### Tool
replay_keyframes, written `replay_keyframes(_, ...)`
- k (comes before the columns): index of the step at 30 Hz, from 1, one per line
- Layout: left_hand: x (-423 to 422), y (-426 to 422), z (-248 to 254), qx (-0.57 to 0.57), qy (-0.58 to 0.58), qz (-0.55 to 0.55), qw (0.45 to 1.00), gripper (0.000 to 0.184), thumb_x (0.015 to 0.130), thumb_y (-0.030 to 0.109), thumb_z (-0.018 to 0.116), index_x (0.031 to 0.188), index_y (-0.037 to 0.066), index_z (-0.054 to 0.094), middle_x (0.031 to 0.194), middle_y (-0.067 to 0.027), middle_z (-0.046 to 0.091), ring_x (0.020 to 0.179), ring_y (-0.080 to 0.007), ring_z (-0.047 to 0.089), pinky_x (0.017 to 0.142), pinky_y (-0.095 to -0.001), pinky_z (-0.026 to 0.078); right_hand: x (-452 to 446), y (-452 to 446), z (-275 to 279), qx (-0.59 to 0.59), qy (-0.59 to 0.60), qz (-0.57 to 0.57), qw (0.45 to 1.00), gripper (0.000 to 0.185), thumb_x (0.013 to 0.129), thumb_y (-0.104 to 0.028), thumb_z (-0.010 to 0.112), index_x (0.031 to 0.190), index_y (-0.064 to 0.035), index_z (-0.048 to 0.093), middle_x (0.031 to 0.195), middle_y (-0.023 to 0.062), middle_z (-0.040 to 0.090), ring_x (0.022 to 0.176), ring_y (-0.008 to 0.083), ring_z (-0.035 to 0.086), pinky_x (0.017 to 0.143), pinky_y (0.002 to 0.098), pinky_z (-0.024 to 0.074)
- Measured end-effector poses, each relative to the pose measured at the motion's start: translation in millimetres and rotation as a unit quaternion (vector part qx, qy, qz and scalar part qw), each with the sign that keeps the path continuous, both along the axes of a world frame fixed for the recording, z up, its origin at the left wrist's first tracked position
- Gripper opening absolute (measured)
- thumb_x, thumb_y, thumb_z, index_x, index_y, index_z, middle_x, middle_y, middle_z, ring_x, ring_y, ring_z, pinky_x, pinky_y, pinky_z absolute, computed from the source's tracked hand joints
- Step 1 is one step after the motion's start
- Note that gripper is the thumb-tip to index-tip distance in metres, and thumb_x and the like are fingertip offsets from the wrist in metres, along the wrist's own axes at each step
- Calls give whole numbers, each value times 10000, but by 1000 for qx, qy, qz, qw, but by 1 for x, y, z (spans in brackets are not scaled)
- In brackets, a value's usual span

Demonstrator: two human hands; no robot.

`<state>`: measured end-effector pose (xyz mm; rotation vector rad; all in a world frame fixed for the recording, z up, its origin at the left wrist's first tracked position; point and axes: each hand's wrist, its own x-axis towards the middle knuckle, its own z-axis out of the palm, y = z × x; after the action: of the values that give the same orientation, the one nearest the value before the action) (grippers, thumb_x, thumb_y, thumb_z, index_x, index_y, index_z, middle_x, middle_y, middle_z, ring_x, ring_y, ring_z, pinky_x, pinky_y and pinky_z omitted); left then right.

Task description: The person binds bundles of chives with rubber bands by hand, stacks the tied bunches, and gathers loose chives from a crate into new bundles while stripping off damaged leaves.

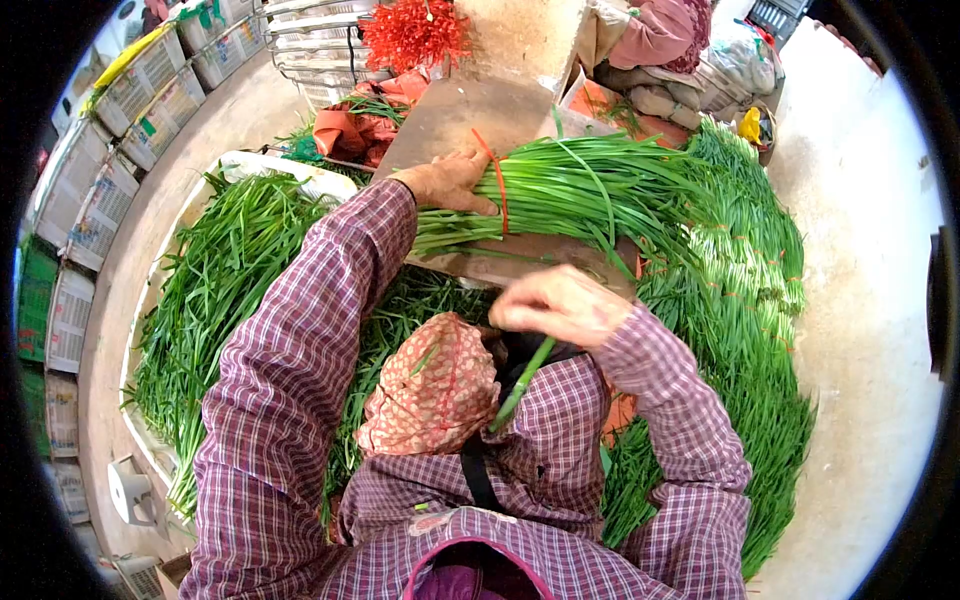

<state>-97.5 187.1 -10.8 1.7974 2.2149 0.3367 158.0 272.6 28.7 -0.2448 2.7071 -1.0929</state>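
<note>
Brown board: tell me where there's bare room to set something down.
The widest bare patch of the brown board lies at its far side, between the left hand, the banded green bundle and the tan panel. A narrow, nearly bare strip shows between the bundle and the near edge. The right is crowded: the bundle spreads toward heaped greens.

- Under our left hand we have a flat brown board, its bare part showing beyond the fingers.
- Directly on it, from our left hand out to the right, we see a bundle of green stalks lying on its side, circled by a red band.
- To the left of that hand and nearer our body, we have a white tub heaped with loose green leaves.
- Farther left of the hand, we see a pale floor with white crates lined along it.
</note>
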Motion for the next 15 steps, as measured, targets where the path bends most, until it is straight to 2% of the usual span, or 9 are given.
replay_keyframes(2,2,1,1,-12,-2,10,1000,902,758,452,697,1356,-40,233,1334,-325,356,1267,-434,353,1040,-433,321,-18,-7,-7,103,108,-132,980,240,838,-273,618,967,-74,648,868,110,656,809,265,643,737,383,500)
replay_keyframes(3,3,1,3,-24,-5,20,1000,907,757,459,698,1360,-36,234,1334,-322,358,1267,-433,353,1039,-436,321,-28,-7,-15,203,187,-187,943,199,807,-271,640,903,-98,625,815,96,621,772,294,623,690,412,490)
replay_keyframes(4,4,0,5,-24,-3,21,999,907,757,459,698,1360,-36,234,1334,-322,358,1267,-433,353,1039,-436,321,-37,-7,-20,254,249,-206,912,231,789,-302,659,889,-101,607,810,85,603,771,284,624,661,423,483)
replay_keyframes(6,7,0,6,-27,8,28,999,918,755,460,698,1372,-30,226,1333,-318,363,1269,-430,353,1035,-448,321,-52,-7,-30,349,274,-223,868,268,776,-328,670,877,-91,597,813,81,604,770,269,630,644,413,486)
replay_keyframes(8,7,-1,7,-28,8,29,999,924,756,460,698,1377,-30,220,1335,-317,362,1267,-432,354,1037,-454,317,-60,-13,-37,386,184,-188,884,353,777,-363,671,970,-78,595,867,86,622,829,247,632,694,398,496)
replay_keyframes(9,7,-1,6,-28,6,30,999,929,756,460,697,1382,-29,215,1336,-315,362,1266,-435,354,1039,-461,313,-63,-15,-43,372,215,-179,885,268,780,-318,662,862,-71,600,805,91,622,783,261,637,637,412,494)
replay_keyframes(10,8,-1,5,-29,6,29,999,929,756,460,697,1382,-29,215,1336,-315,362,1266,-435,354,1039,-461,313,-64,-17,-48,364,226,-165,888,220,803,-282,627,827,-64,608,768,112,623,745,292,636,621,431,491)
replay_keyframes(13,8,-2,5,-19,1,27,999,941,755,478,690,1383,-35,212,1339,-313,359,1266,-439,350,1043,-466,303,-55,-29,-41,254,162,-117,946,188,809,-261,587,779,-79,623,665,144,619,667,349,629,595,461,484)
replay_keyframes(15,10,-3,7,-23,11,26,999,953,755,496,680,1383,-42,206,1341,-310,355,1273,-438,340,1050,-467,292,-51,-51,-25,253,87,-50,962,221,810,-317,571,816,-106,641,704,144,644,697,343,643,628,466,507)
